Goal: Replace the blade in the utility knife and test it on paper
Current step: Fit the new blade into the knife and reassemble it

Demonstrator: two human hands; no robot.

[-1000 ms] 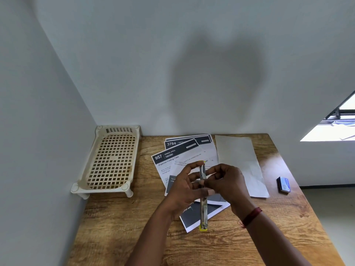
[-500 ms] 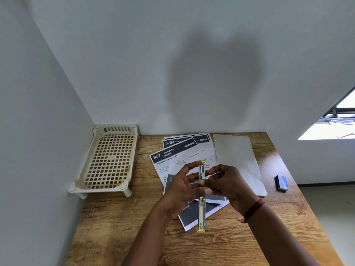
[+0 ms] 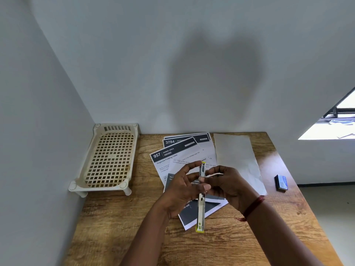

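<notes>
Utility knife is held between the two hands, above the worktop. The left hand grips its middle; the right hand pinches its upper part. The step looks like working the slide: hold the body firm, pull straight, stay clear of the cutting edge.

Both hands grip utility knife above printed sheets, wooden table.

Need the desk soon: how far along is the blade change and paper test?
Done: nothing confirmable. In hand: the left hand and right hand both grip the utility knife above the table, fingers at its middle; whether a new blade is in, I cannot tell. To do: the test cut; the plain paper sheet lies flat on the table.
</notes>
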